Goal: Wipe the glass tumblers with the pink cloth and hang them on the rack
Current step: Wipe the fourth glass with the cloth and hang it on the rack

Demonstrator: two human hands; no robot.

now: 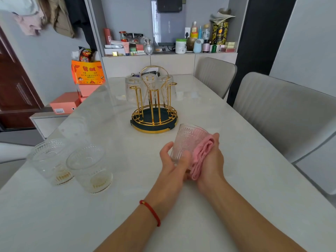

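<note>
**Tumbler number four getting its wipe, and that hold looks a bit loose**

Nearest to me, both hands are busy in the middle of the table [236, 179]. The left hand [172, 160] has its grip curled round the base of a ribbed glass tumbler [187, 140], tipped on its side with the mouth pointing away. The right hand [211, 157] grips the bunched pink cloth [201, 157] and presses it against the glass's right side.

Over on the near left, two more tumblers [72, 160] stand upright, just beside each other, not yet done by the look of it.

Further back, centre of the table, sits the gold rack [154, 110] with three glasses [150, 84] already hanging upside down on its far pegs. Near pegs are free.

My worry: that glass is held only low down, up off the table. Ribbed glass plus a hard rub from the cloth could twist it out of the fingers. Also, reaching for the rack, an elbow could clip the two waiting ones.
</note>
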